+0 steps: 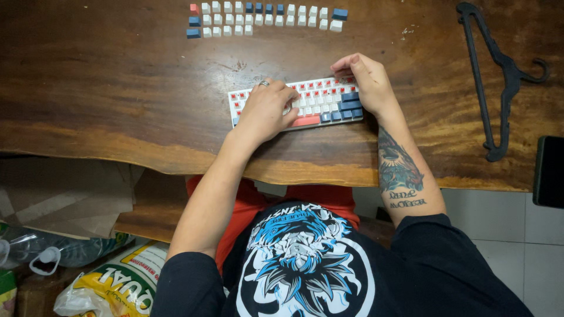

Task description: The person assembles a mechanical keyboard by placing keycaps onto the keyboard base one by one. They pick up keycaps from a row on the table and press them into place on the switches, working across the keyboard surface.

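Observation:
A small keyboard [320, 103] with white, blue and red keycaps and many bare red switches lies on the wooden table [117, 88]. My left hand [267, 108], with a ring on one finger, rests over the keyboard's left half, fingers curled on the keys. My right hand [367, 82] presses on the keyboard's upper right corner. Whether either hand pinches a keycap is hidden. Loose keycaps [264, 17] in white, blue and red lie in rows at the table's far edge.
A black clothes hanger [496, 70] lies on the table at the right. A dark flat object [549, 170] sits at the right edge. Under the table at the left are a printed sack [111, 282] and plastic bottles [41, 252].

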